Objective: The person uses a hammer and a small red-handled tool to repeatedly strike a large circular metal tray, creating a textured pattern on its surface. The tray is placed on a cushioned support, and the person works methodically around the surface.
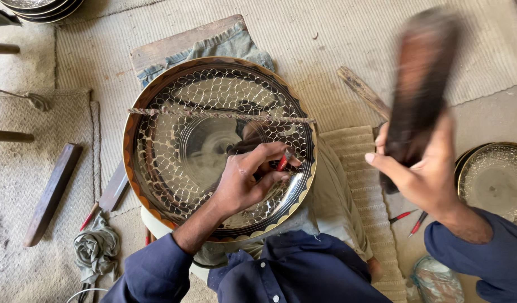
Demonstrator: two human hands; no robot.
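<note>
Resting across the lap at the centre of the frame, a large round metal tray (pixel 219 148) is seen, its face covered with a scale-like engraved pattern and its rim edged in a dark and pale border. The left hand (pixel 244 179) is pressed to the lower right part of the tray's face and is closed around a small red-handled chisel (pixel 282 162), pinched between the fingertips. The chisel's long axis is tilted, its red end toward the upper right and its working end down toward the metal, though the tip itself is hidden by the fingers. To the right, the right hand (pixel 421 174) is clenched around the lower end of a dark wooden mallet (pixel 418 95), which is raised nearly upright and blurred by motion.

The step in hand is judged to be a chasing stroke, with the mallet lifted above the chisel. A square blow on the chisel's head would be called for, with the tip held steady.

Farther out, a twisted cord (pixel 219 115) is stretched across the tray's upper half. A second engraved tray (pixel 494 179) lies at the right edge, and stacked trays (pixel 42 8) are seen at the upper left.
</note>
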